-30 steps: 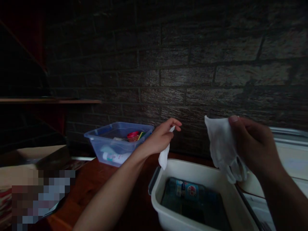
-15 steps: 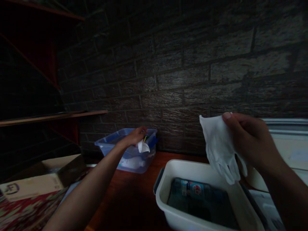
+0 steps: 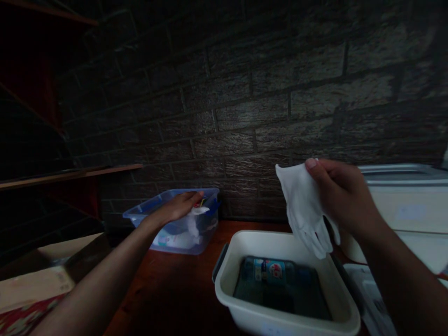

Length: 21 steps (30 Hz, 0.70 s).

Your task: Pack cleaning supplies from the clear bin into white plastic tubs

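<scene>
right hand (image 3: 334, 198): glove (image 3: 297, 196) pinched by fingers over tub (image 3: 264, 242)
left hand (image 3: 180, 206): just moved to bin (image 3: 210, 233) left of tub, grip can't be told
cloth (image 3: 200, 211): carried along, so parted further from glove

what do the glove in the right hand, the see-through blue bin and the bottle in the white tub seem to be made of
The glove: matte fabric or thin rubber, hanging in limp folds. The blue bin: likely smooth plastic, as contents show through its tinted wall. The bottle: probably tinted plastic, though dim light leaves glass possible.
</scene>
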{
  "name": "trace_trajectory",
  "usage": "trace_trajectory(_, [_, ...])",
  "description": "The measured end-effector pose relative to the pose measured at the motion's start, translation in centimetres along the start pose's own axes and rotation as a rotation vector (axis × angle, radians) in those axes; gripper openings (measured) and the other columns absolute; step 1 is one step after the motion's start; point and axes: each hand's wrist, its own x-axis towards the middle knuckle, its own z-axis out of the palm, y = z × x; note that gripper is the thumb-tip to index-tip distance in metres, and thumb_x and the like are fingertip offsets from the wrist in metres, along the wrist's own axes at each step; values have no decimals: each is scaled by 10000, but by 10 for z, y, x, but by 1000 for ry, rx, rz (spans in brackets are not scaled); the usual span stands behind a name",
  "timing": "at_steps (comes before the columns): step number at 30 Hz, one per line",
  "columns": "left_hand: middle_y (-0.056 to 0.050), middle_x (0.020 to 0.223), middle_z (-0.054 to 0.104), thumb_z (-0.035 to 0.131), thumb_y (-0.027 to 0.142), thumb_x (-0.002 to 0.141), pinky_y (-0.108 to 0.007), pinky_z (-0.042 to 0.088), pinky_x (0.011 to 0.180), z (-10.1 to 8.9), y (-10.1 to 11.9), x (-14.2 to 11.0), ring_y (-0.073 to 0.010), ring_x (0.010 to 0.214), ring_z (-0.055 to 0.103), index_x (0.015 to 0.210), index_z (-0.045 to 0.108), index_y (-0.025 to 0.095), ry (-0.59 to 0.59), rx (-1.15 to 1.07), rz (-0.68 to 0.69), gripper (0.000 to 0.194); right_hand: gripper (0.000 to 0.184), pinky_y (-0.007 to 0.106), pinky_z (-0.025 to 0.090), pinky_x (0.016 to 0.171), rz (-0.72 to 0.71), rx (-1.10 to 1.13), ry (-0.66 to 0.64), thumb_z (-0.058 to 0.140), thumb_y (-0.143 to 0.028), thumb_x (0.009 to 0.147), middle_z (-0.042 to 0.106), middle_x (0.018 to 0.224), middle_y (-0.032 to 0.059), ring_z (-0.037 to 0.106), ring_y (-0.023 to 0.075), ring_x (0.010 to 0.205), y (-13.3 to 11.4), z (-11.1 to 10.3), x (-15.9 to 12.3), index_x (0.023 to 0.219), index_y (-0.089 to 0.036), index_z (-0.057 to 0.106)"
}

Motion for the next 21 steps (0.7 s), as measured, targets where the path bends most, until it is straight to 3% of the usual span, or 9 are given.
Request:
trace_trajectory(2, [-109, 1079, 782, 585, 635, 856, -408, 460, 1027, 4, 13, 2, -343, 1079, 682, 955, 784, 216, -9, 11, 52, 475, 479, 229, 283, 473, -6, 28, -16, 563, -562, 974, 476, 618, -22, 400, 104, 544, 1, 3, 0, 690, -177, 580])
trace_trajectory(5, [-120, 1241, 711, 546, 588, 924, -423, 353, 1143, 21, 48, -2, -326, 1244, 586, 1112, 741, 198, 67, -40, 198, 475, 472, 223, 282, 477, 22, 82, -47, 557, -558, 980, 460, 635, -27, 393, 105, 569, 1, 7, 1, 699, -179, 569])
trace_trajectory(7, [-112, 1268, 695, 534, 541, 964, -413, 348, 1156, 38, 81, -11, -290, 1263, 577, 1179, 715, 196, 69, -266, 317, 445, 474, 217, 289, 482, 58, 125, -80, 564, -561, 977, 458, 637, -31, 391, 101, 574, 1, 8, 1, 698, -177, 563])
trace_trajectory(8, [-109, 1276, 697, 530, 532, 975, -408, 366, 1147, 48, 97, -18, -277, 1259, 586, 1206, 704, 198, 8, -453, 326, 442, 475, 214, 297, 485, 81, 151, -107, 566, -566, 975, 470, 638, -30, 398, 100, 574, 1, 8, 0, 704, -177, 568])
trace_trajectory(11, [-132, 1255, 707, 532, 533, 982, -417, 486, 1023, 78, 143, -38, -277, 1160, 650, 1257, 679, 184, -357, -953, 292, 467, 459, 215, 333, 498, 153, 246, -189, 567, -579, 972, 542, 656, -19, 450, 107, 577, 0, 9, -1, 754, -177, 608])
trace_trajectory(14, [-114, 1100, 752, 599, 482, 966, -371, 524, 937, 101, 168, -50, -236, 983, 694, 1141, 727, 162, -476, -1167, 277, 387, 438, 222, 370, 513, 184, 300, -229, 570, -579, 969, 594, 689, -5, 493, 122, 590, 4, 12, -2, 791, -182, 622])
trace_trajectory(17, [-78, 931, 755, 606, 512, 956, -322, 531, 809, 112, 171, -53, -206, 819, 676, 1033, 749, 155, -336, -1205, 219, 392, 441, 224, 367, 505, 165, 247, -233, 563, -580, 970, 596, 695, 3, 494, 132, 602, 11, 18, -2, 779, -184, 603])
trace_trajectory(21, [-36, 825, 720, 583, 533, 962, -267, 473, 697, 107, 156, -49, -180, 750, 617, 975, 744, 177, -96, -1086, 221, 391, 451, 222, 316, 475, 117, 114, -157, 535, -575, 983, 555, 669, -1, 453, 127, 585, 17, 24, -1, 775, -180, 600])
